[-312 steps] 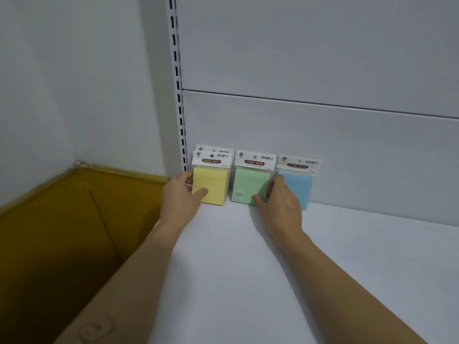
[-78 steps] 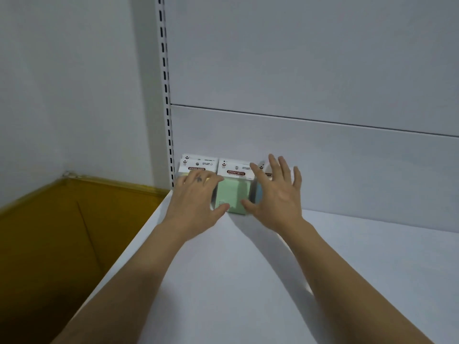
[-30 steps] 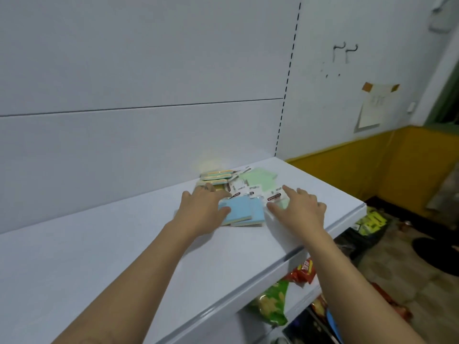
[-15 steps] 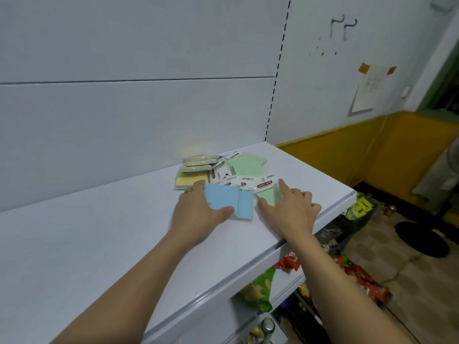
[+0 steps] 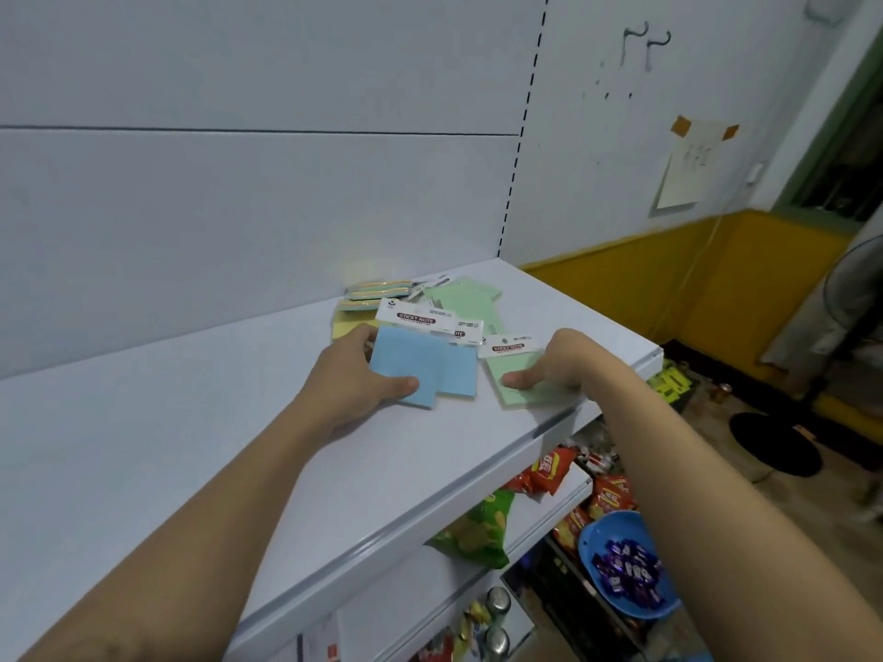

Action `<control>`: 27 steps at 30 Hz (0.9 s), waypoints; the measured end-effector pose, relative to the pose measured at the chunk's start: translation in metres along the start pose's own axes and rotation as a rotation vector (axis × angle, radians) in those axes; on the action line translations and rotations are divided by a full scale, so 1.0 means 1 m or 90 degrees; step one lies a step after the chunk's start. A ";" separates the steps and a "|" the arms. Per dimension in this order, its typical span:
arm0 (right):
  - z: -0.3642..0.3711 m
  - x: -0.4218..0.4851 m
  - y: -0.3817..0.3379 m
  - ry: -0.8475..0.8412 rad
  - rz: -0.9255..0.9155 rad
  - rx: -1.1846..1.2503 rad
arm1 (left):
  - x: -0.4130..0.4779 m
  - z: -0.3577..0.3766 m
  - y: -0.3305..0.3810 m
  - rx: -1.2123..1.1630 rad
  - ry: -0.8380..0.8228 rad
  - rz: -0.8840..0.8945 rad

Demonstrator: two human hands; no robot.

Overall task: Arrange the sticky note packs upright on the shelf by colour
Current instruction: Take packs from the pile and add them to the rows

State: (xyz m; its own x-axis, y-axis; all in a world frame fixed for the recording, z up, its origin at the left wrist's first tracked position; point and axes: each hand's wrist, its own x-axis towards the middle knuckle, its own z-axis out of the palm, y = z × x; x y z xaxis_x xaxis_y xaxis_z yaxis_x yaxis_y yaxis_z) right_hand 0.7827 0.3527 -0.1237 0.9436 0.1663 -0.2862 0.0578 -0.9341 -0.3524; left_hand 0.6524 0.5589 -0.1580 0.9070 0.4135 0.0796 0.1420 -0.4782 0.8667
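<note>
Gripping blue pack (image 5: 406,363) with left hand (image 5: 344,382) | right hand (image 5: 568,360) pinches green pack (image 5: 529,398) just beside it, at shelf (image 5: 239,446) edge

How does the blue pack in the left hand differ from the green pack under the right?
Colour: the blue pack is light blue, the green pack pale green.
Support: the blue pack overlaps a second blue pack; the green pack lies on the shelf near its front edge.
Grip: the left hand grips the blue pack, the right hand the green pack.
Both lie flat, not upright, with a thumb on top.
</note>
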 end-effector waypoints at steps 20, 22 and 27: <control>-0.028 -0.039 -0.038 0.232 -0.324 0.379 | -0.019 -0.090 0.009 0.030 0.273 0.060; -0.020 -0.045 -0.060 0.214 -0.374 0.414 | -0.028 -0.112 0.007 0.027 0.313 0.041; 0.006 -0.069 -0.141 0.149 -0.502 0.470 | -0.065 -0.182 -0.002 0.062 0.426 0.009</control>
State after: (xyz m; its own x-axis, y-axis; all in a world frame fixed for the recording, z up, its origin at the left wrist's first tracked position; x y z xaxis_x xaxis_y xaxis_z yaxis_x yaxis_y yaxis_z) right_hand 0.7076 0.4750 -0.0599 0.7711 0.4952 0.4003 0.5342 -0.1609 -0.8299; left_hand 0.5206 0.6742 -0.0752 0.4730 0.7822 0.4055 0.1957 -0.5420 0.8173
